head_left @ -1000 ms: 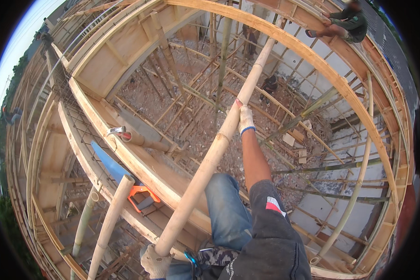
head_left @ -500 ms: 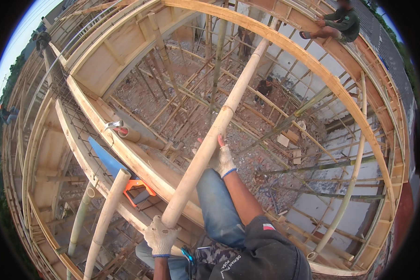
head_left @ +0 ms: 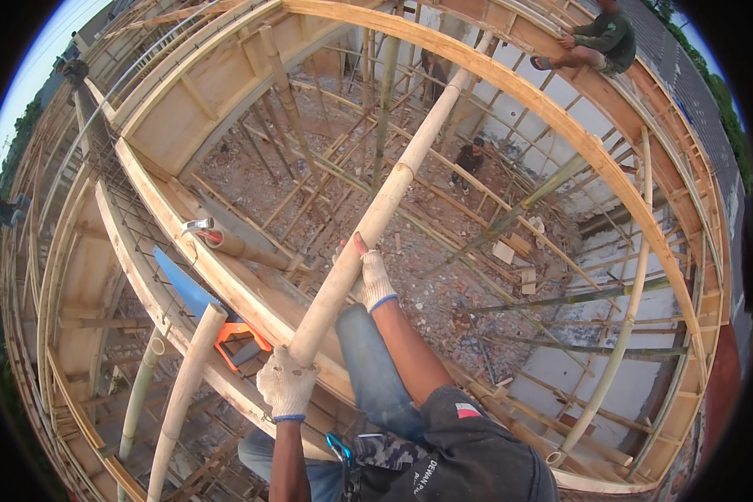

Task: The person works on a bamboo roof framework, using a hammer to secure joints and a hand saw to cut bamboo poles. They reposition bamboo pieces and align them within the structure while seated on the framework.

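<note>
A long pale bamboo pole (head_left: 403, 171) slants from my lap area up to the far side of the frame. My left hand (head_left: 286, 383), in a cream knit glove, is closed around its near end. Farther up, my right hand (head_left: 373, 280), gloved too, grips the pole from the right side; some fingers are hidden behind it. Left of the pole, a handsaw (head_left: 186, 283) with a blue blade and orange handle rests on the wooden formwork. A hammer (head_left: 197, 226) lies on the formwork's inner board, farther off.
Curved timber formwork (head_left: 155, 197) rings a deep drop with a rubble floor and bamboo props. Upright bamboo poles (head_left: 191, 393) stand close by my left arm. One person (head_left: 602, 42) sits on the far right rim; another person (head_left: 468, 159) stands below.
The pole's near end has moved farther away from me, my left hand going with it. My right hand has shifted left and slightly away. The seen person below has also moved slightly.
</note>
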`<act>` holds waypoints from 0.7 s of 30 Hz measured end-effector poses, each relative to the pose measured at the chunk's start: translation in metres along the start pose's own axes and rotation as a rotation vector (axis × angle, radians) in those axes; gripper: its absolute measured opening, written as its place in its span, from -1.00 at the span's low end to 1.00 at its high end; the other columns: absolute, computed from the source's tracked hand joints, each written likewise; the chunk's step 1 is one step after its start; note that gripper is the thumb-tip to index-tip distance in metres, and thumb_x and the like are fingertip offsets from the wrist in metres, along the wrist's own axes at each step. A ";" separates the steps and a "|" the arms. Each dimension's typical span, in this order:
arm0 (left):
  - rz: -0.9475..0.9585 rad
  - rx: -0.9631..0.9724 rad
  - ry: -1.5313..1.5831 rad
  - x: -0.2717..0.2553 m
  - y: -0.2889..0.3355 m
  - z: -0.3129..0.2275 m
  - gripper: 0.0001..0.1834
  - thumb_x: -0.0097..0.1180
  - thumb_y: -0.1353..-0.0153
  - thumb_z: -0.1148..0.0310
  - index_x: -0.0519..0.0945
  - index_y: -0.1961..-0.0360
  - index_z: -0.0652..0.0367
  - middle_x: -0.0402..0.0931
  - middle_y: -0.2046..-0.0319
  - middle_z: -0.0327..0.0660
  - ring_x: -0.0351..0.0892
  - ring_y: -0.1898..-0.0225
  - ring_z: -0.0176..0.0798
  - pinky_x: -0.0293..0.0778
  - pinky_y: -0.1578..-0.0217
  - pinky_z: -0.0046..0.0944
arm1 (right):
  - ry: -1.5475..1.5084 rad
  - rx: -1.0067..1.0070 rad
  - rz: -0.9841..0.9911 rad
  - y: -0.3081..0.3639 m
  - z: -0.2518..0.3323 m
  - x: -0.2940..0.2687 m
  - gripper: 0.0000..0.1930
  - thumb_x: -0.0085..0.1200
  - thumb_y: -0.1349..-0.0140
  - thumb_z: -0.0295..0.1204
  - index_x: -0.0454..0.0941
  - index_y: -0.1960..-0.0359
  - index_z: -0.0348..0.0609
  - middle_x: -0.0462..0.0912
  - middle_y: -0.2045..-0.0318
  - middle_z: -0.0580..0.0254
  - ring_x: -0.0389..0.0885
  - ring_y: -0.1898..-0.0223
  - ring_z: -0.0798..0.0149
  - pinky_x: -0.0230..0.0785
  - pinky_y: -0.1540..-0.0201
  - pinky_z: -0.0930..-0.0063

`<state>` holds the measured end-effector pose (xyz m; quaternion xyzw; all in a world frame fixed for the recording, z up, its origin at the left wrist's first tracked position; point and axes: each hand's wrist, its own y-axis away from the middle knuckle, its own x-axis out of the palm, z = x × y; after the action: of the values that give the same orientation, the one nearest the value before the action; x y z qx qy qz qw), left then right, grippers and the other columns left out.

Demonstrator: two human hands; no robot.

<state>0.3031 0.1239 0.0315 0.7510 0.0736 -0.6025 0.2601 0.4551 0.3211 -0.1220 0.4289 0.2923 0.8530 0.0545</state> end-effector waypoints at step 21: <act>0.068 0.022 0.062 0.027 -0.027 -0.016 -0.30 0.49 0.08 -0.08 0.63 -0.01 0.14 0.75 0.28 -0.02 0.79 0.22 0.08 0.68 0.16 0.02 | 0.249 0.041 -0.221 0.033 -0.021 0.023 -0.28 0.53 -0.17 -0.20 0.42 -0.26 -0.26 0.61 0.01 0.07 0.67 0.10 0.08 0.71 0.15 0.03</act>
<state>0.3123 0.1489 -0.0004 0.7741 0.0495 -0.5706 0.2696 0.4300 0.2922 -0.0971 0.2862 0.3595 0.8822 0.1028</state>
